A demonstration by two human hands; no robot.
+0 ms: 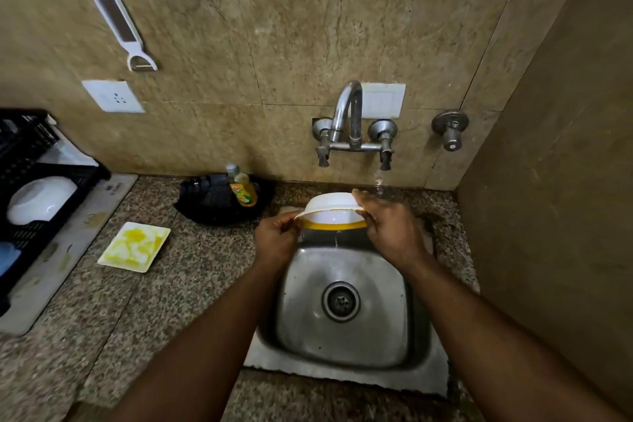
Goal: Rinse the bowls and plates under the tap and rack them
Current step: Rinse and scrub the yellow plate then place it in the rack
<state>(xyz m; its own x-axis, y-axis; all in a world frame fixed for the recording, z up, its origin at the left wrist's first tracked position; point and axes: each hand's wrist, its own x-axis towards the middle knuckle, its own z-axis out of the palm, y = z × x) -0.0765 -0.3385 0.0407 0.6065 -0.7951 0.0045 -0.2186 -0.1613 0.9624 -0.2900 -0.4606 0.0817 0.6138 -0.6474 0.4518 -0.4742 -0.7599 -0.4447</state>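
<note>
Both hands hold a white bowl (330,207) tipped over the far end of the steel sink (346,312), below the tap (349,113). Yellow liquid shows along its lower rim and a thin stream drips from it into the sink. My left hand (277,240) pinches the rim on the left, while my right hand (388,228) grips the rim on the right. A square white plate (134,247) smeared with yellow lies on the counter to the left. A clean white bowl (41,199) sits upside down in the black rack (34,161) at far left.
A dish soap bottle (242,188) lies on a black tray (219,202) behind the counter, against the wall. A peeler (121,26) hangs on the wall above a socket. A side wall closes in on the right of the sink.
</note>
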